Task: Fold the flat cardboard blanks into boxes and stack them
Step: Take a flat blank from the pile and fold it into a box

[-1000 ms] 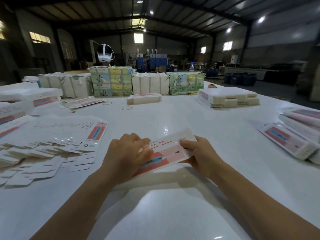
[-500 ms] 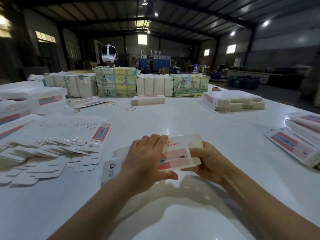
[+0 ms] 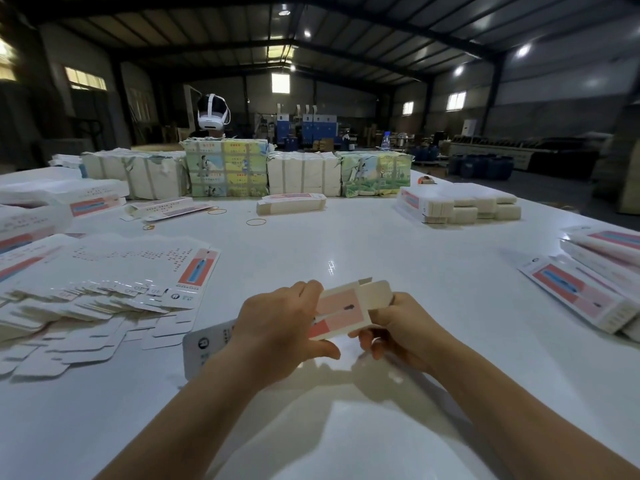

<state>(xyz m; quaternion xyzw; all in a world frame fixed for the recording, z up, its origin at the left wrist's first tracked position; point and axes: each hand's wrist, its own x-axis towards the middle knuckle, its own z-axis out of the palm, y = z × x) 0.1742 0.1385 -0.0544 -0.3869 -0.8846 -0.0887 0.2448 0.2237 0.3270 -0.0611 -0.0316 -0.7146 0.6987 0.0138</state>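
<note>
A white and pink cardboard blank (image 3: 341, 313) is partly opened into a box shape above the white table (image 3: 398, 258), near the front middle. My left hand (image 3: 280, 329) grips its left part, thumb underneath, and hides the middle of it; its white end sticks out below my wrist. My right hand (image 3: 398, 327) holds the right end, where a plain flap stands up. A fanned pile of flat blanks (image 3: 104, 292) lies to the left. Folded boxes (image 3: 595, 292) are stacked at the right edge.
Wrapped bundles (image 3: 225, 171) line the table's far side, with a person wearing a headset (image 3: 212, 114) behind them. A small stack of blanks (image 3: 457, 206) sits far right, another (image 3: 291, 202) in the middle. Rubber bands (image 3: 255, 222) lie loose. More boxes (image 3: 52, 206) stand far left.
The blank has been lifted off the table and squeezed from flat into a box shape. Both hands have moved right with it, and a flap at the right end now stands up.
</note>
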